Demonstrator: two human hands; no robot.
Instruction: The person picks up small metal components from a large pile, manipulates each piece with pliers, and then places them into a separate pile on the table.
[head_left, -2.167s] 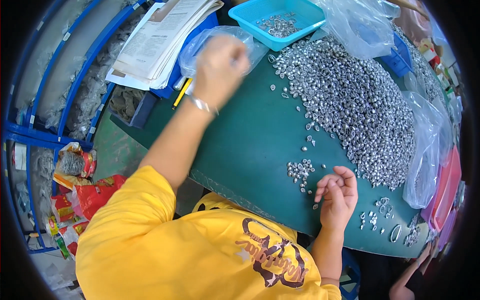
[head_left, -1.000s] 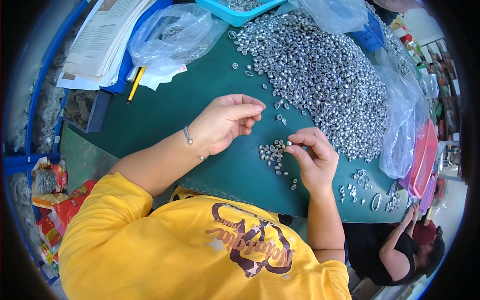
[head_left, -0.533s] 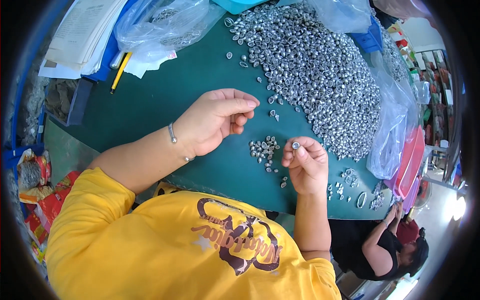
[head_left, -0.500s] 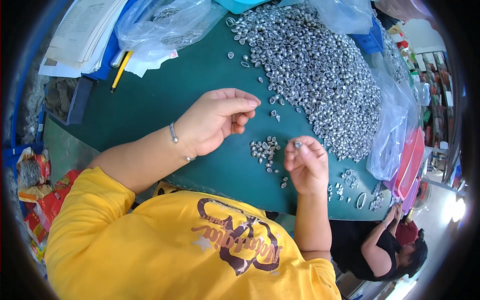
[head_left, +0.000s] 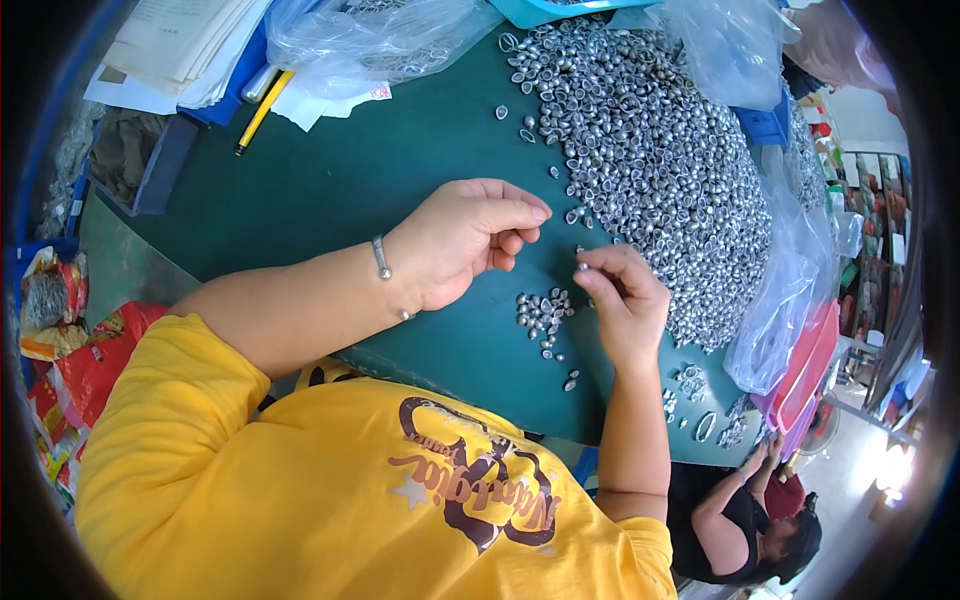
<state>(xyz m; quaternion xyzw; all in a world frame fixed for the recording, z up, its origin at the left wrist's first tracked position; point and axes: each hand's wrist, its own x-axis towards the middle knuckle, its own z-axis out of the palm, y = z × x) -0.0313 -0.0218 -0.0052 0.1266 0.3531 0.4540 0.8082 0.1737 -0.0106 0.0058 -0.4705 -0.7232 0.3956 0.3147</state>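
Heap of metal pieces (head_left: 660, 180) appears mostly left to do; to its left: small cluster (head_left: 544, 311), perhaps done; right hand (head_left: 632, 302) pinching single piece (head_left: 583, 267); left hand (head_left: 462, 238), fingers curled, contents unclear.

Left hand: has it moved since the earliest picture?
Yes: the left hand has moved from the clear bag by the papers toward the yellow shirt and rightward.

Tiny silvery piece (head_left: 583, 267), rounded, pinched in right hand (head_left: 633, 308)

Wearer's two hands (head_left: 467, 245) (head_left: 632, 302) show; one pinched piece (head_left: 582, 266); one red tray (head_left: 806, 365).
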